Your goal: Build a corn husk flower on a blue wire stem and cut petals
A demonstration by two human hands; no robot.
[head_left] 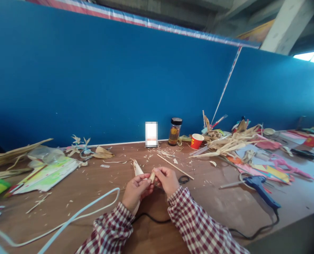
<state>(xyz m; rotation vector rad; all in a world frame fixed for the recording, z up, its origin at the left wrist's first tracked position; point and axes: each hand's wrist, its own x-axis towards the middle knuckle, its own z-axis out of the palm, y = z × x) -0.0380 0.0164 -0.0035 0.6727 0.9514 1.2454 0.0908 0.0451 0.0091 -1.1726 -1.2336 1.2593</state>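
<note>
In the middle of the table, my left hand (137, 190) and my right hand (168, 180) meet with their fingers pinched on a small pale strip of corn husk (152, 176). The strip stands between the two thumbs and sets of fingertips. Just behind my left hand is a white, cone-shaped husk piece (137, 168) with a brownish tip; its lower part is hidden by the hand. A thin wooden stick (176, 167) lies beyond my right hand. Close to that hand is a small dark loop (183, 180).
A blue glue gun (262, 188), pink scissors (291, 168) and heaped dry husks (233, 141) occupy the right. At the back stand a dark-lidded jar (174, 132) and a red paper cup (197, 141). A painted sheet (51, 176) and pale blue cable (89, 201) lie left.
</note>
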